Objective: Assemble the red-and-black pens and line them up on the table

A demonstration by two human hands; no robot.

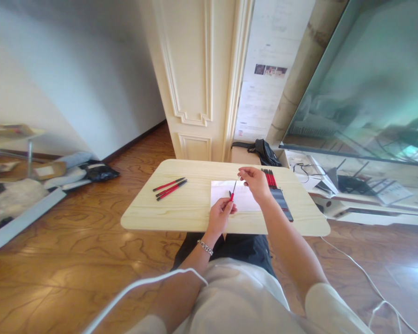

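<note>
My left hand (221,214) is closed around the red barrel of a pen (232,197), held tilted over a white sheet of paper (249,200). A thin dark refill (234,186) sticks up out of the barrel. Just above its upper end, my right hand (255,182) has thumb and forefinger pinched together; what is between them is too small to make out. A small black piece shows beside the barrel, near the left fingers. Several red-and-black pens (172,189) lie on the table's left side.
A pale wooden table (142,211) with rounded corners stands before me. At its right lie a row of red pens (270,178) and a dark flat case (283,205). Behind it is a black bag (266,153). White cables run across the floor at right and past my left arm.
</note>
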